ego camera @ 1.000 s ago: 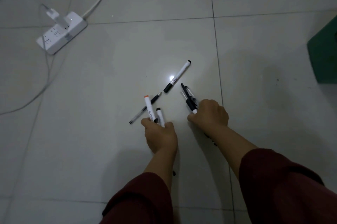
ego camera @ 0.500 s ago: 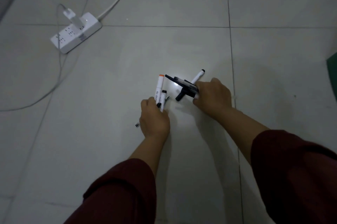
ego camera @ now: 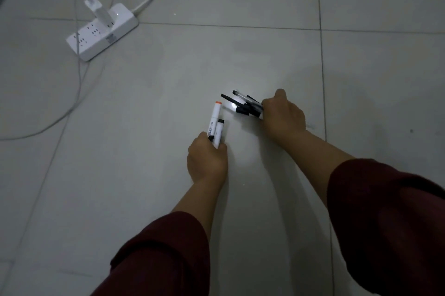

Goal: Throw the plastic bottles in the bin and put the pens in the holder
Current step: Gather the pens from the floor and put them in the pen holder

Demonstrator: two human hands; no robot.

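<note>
Both hands are reaching out over a grey tiled floor (ego camera: pixel 240 54) in dim light, dark red sleeves (ego camera: pixel 385 223) filling the bottom of the frame. The left hand (ego camera: pixel 207 161), just left of centre, is closing in a fist around two white markers (ego camera: pixel 215 124) that are sticking up and away from it side by side, the longer one tipped with an orange cap, the shorter with a black one. The right hand (ego camera: pixel 283 116), right of centre and slightly higher, is gripping a bundle of dark pens (ego camera: pixel 243 104) that is pointing toward the upper left; how many it is holding is hard to tell. The two bundles are lying near each other but apart. A white power strip (ego camera: pixel 102 32) with a plugged-in charger and trailing cables is sitting in the upper left.
</note>
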